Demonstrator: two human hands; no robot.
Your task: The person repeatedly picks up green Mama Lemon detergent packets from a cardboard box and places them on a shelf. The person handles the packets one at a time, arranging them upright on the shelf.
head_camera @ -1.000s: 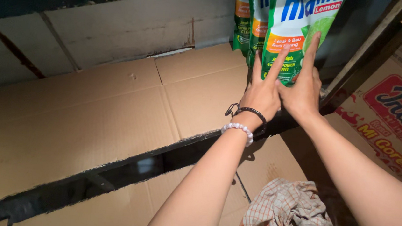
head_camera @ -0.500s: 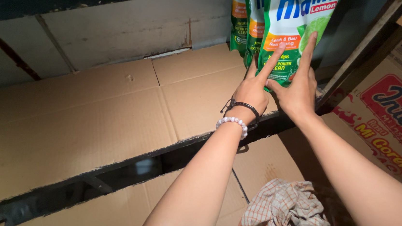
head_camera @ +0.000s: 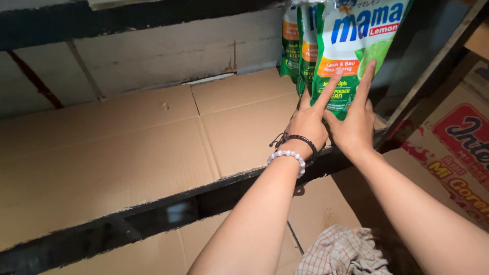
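Three green and white refill pouches stand upright in a row at the far right of a shelf lined with flattened cardboard [head_camera: 137, 146]. The front pouch [head_camera: 356, 41] is the nearest one. My left hand [head_camera: 309, 121] presses on its lower left with fingers spread, a black cord and a white bead bracelet on the wrist. Against the pouch's lower right lies my right hand [head_camera: 353, 120], its index finger pointing up along the face. The pouches behind [head_camera: 297, 45] are mostly hidden.
A dark metal shelf rail [head_camera: 149, 212] runs across below the cardboard. A checked cloth [head_camera: 342, 270] lies on the lower shelf. A printed cardboard carton [head_camera: 478, 158] stands at the right, past a slanted metal upright [head_camera: 433, 65].
Both hands have stayed on the front pouch. The view has shifted slightly, and the pouch now stands a little more upright against the ones behind.
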